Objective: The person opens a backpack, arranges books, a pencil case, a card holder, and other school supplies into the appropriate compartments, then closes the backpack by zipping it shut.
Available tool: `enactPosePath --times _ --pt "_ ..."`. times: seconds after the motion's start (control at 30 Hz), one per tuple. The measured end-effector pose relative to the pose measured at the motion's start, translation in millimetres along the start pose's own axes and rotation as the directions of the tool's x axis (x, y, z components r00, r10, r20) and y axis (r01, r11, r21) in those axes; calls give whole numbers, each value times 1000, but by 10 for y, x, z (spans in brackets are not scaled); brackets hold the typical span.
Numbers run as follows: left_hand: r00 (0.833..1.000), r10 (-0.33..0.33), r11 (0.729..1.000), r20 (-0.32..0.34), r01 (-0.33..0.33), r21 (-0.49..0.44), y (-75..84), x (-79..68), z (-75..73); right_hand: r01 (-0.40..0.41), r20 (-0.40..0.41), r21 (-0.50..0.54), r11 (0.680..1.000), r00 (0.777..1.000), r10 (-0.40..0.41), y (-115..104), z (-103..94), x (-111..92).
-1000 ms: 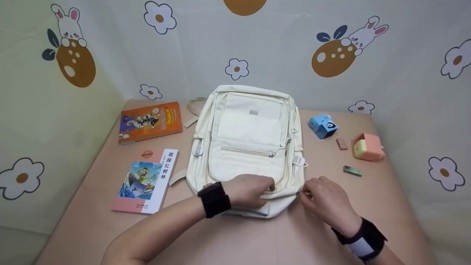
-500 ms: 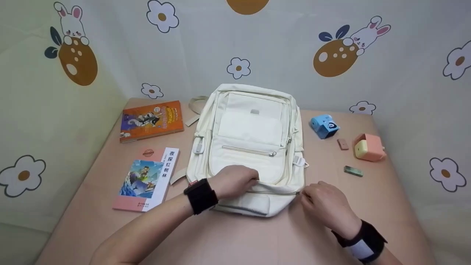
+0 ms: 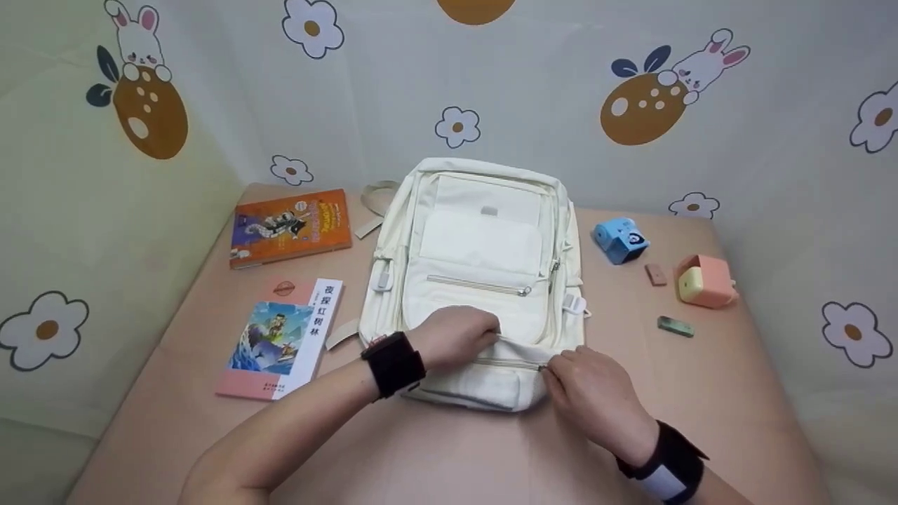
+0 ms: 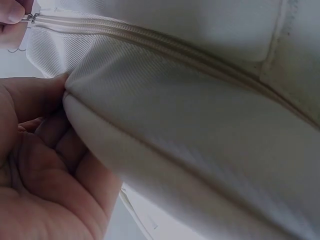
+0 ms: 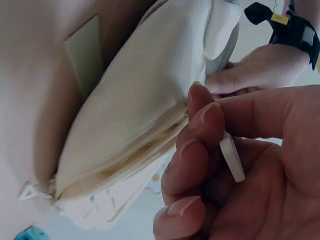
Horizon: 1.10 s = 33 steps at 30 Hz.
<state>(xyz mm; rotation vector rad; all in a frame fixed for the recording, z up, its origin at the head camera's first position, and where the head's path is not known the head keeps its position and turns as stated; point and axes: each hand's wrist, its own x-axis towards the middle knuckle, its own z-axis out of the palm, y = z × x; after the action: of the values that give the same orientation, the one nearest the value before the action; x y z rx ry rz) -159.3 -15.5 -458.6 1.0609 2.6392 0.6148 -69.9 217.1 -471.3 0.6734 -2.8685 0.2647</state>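
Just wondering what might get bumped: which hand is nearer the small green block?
Right. The right hand, at the zipper, is left of the small green block; the left hand, gripping the backpack, is farther left.

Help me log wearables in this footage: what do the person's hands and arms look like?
The left hand and right hand wear no gloves, and no sleeve shows on the left forearm or right forearm. The left wristband is black with a small yellow label; the right wristband is black with a pale rectangular patch.
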Motion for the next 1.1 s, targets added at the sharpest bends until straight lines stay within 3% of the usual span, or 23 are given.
enactPosePath --times 0.17,0.33,0.57,0.8,0.93,1.1 --pt "1000 -2 1000 -17 2 -11 -14 -9 1 85 -42 -39 996 995 -87 -159 53 108" --pt "999 14 999 -41 -15 -29 -22 -82 7 108 -44 -73 992 993 -111 -180 79 157" --pt "999 43 999 -12 -43 17 -123 -397 -14 115 -67 -60 992 991 -119 -136 112 135" --pt "995 57 995 -85 -50 83 -341 -702 -46 104 -80 -40 994 991 -107 -128 104 120" --pt "992 54 993 -111 -41 108 -395 -725 -58 85 -68 -36 996 994 -87 -138 96 115" --pt "988 31 995 -151 -16 94 -397 -641 -71 79 -55 -30 996 995 -80 -145 79 106"
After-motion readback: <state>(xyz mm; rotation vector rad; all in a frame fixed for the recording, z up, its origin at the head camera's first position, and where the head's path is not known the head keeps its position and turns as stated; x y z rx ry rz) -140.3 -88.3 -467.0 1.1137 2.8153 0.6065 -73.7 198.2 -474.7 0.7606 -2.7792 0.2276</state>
